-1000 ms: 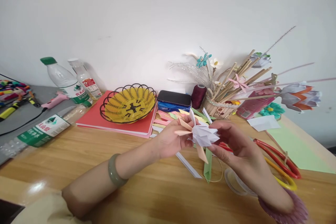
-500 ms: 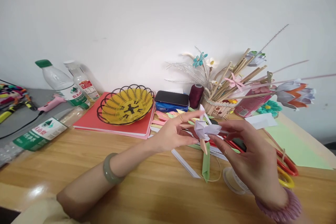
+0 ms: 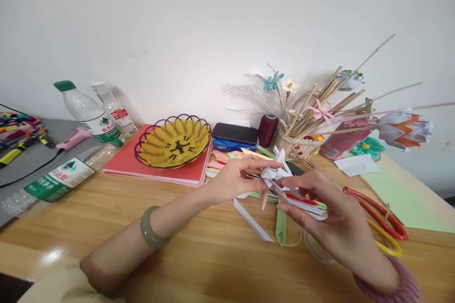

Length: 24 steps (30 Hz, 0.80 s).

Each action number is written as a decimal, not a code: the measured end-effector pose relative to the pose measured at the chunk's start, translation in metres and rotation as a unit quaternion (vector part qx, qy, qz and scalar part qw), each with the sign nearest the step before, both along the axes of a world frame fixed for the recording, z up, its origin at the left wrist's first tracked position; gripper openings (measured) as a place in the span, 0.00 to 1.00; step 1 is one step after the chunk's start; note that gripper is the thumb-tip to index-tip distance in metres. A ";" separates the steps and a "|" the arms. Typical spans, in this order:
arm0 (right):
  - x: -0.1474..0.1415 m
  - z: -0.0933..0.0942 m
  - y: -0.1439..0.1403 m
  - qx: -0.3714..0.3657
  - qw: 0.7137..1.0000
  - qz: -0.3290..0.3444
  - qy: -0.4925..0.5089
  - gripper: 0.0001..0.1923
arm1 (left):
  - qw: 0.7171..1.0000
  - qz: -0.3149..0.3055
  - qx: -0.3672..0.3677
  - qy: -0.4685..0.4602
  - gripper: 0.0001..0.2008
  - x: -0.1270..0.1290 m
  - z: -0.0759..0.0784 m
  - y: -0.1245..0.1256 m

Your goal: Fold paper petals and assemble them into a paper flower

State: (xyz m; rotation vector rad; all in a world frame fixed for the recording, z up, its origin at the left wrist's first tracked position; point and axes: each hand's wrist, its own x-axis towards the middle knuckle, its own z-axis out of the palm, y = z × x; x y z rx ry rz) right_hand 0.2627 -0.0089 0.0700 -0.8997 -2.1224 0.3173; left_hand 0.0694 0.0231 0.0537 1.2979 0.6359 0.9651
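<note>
Pinching a small white folded paper flower [image 3: 274,173] between both sets of fingertips, the person holds it just above the wooden tabletop [image 3: 199,246], a touch right of centre. The left hand [image 3: 232,181] has thumb and forefinger pressed onto the flower's nine o'clock side, other fingers curled loosely, a ring showing on one. The right hand [image 3: 320,208] grips from four o'clock, fingers closed on the folds and on a tan petal strip [image 3: 265,200] hanging down at six. Risk, as I judge it: the piece is tiny and only lightly pinched, so a hard squeeze could crush the pleats, or the tan strip could slip out and drop among the loose folded paper strips [image 3: 256,215] below. The right wrist also hovers close to the clear tape roll [image 3: 316,248] and red-handled scissors [image 3: 377,210] at four o'clock; a sweep could knock them. At ten o'clock sit a yellow wire-rimmed basket [image 3: 174,139] on a red folder [image 3: 142,163], and two standing water bottles [image 3: 88,113] with red-and-white labels whose print is too small to read; a third bottle [image 3: 53,180] lies flat, its green label carrying characters I can't make out. A dark tin on a blue box [image 3: 234,136] and a maroon thread spool [image 3: 267,129] sit at twelve.
</note>
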 end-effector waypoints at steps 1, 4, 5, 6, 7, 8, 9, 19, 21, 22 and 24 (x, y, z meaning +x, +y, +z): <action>0.000 0.000 -0.001 -0.016 1.000 0.014 0.002 0.15 | 1.000 -0.014 -0.001 -0.008 0.23 -0.001 0.001 -0.001; -0.002 -0.003 -0.004 -0.041 0.998 0.036 0.031 0.20 | 0.998 -0.062 -0.008 -0.028 0.34 -0.004 0.003 -0.003; -0.003 -0.004 -0.004 -0.042 0.998 0.040 0.038 0.20 | 0.998 -0.061 -0.001 -0.016 0.37 -0.005 0.004 -0.003; -0.003 -0.005 -0.004 -0.044 0.997 0.041 0.039 0.20 | 0.999 -0.049 0.011 0.007 0.38 -0.005 0.004 -0.003; -0.004 -0.006 -0.004 -0.040 0.998 0.040 0.038 0.20 | 0.999 -0.030 0.025 0.034 0.38 -0.006 0.005 -0.003; -0.005 -0.006 -0.004 -0.035 0.998 0.038 0.038 0.20 | 0.998 -0.013 0.037 0.056 0.38 -0.007 0.006 -0.002; -0.005 -0.006 -0.003 -0.027 0.998 0.036 0.041 0.18 | 0.997 -0.006 0.043 0.065 0.38 -0.008 0.007 0.000; 0.002 -0.003 0.006 -0.095 0.988 0.082 0.095 0.10 | 0.997 -0.042 -0.025 0.063 0.18 -0.009 0.020 0.003; 0.003 -0.004 0.007 -0.110 0.987 0.089 0.081 0.11 | 0.994 -0.017 0.001 0.106 0.14 -0.006 0.019 0.001; 0.004 -0.004 0.008 -0.112 0.986 0.094 0.079 0.12 | 0.992 0.007 0.014 0.126 0.13 -0.005 0.019 0.000; 0.003 -0.006 0.008 -0.094 0.989 0.074 0.089 0.13 | 0.986 0.050 0.043 0.153 0.12 -0.004 0.018 -0.002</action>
